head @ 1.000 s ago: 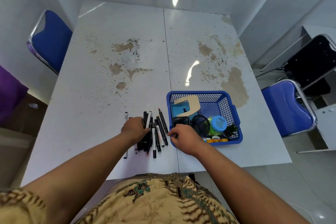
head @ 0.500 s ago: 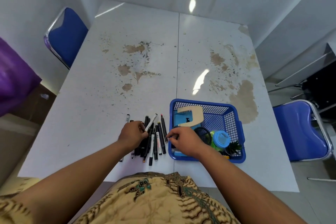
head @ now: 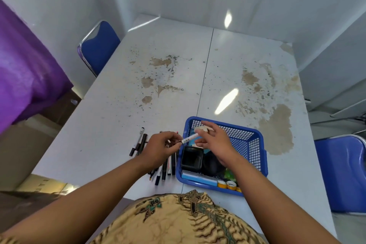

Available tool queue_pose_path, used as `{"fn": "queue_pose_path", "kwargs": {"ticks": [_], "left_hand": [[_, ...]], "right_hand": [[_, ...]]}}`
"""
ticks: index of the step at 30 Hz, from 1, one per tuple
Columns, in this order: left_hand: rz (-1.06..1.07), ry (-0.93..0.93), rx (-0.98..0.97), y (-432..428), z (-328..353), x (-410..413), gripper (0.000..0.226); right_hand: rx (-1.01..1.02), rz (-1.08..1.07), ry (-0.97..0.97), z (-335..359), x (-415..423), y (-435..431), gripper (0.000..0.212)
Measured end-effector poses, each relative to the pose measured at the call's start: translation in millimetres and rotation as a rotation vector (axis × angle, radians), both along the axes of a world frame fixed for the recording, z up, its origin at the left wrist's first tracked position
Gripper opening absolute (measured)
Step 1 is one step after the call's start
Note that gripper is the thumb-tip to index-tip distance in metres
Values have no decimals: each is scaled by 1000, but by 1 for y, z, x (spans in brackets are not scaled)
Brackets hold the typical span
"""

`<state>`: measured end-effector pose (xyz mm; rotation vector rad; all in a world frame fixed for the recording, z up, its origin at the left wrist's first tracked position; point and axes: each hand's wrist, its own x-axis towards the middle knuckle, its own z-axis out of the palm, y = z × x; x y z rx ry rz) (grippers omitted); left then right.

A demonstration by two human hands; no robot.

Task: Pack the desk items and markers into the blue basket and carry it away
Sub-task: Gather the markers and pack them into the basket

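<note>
markers partly hidden under left hand, basket contents covered by right hand, blue chair cut by edge

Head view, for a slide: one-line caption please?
Left hand pinches a white marker beside the open right hand over the blue basket; more markers lie alongside.

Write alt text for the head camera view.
The left hand pinches a white marker over the rim of the blue basket, the right hand open beside it. More markers lie on the worn white table, left of the basket.
</note>
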<state>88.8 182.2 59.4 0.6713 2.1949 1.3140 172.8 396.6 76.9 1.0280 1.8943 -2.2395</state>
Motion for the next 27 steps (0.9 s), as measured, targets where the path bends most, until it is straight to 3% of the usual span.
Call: {"fn": "queue_pose_path", "kwargs": {"ticks": [5, 8, 12, 15, 17, 23, 25, 27], "left_hand": [[-19, 31, 23, 29, 4, 21, 15], [-59, 145, -42, 43, -2, 30, 22], [-193, 385, -270, 51, -16, 33, 63], [-230, 353, -456, 48, -26, 32, 112], [-256, 286, -529, 46, -32, 34, 129], [-324, 309, -623, 44, -40, 31, 153], [-337, 318, -631, 44, -38, 31, 154], [-342, 347, -646, 46, -36, 31, 149]], "right_hand": [[-111, -63, 24, -4, 33, 29, 23], [-164, -162, 43, -8, 53, 48, 23], [-194, -317, 47, -14, 78, 78, 20], [-188, -472, 21, -22, 91, 98, 21], [-157, -573, -25, -28, 96, 110, 23], [-16, -710, -218, -54, 90, 130, 13], [33, -682, -280, -60, 83, 130, 7], [49, -660, -327, -66, 75, 130, 16]]}}
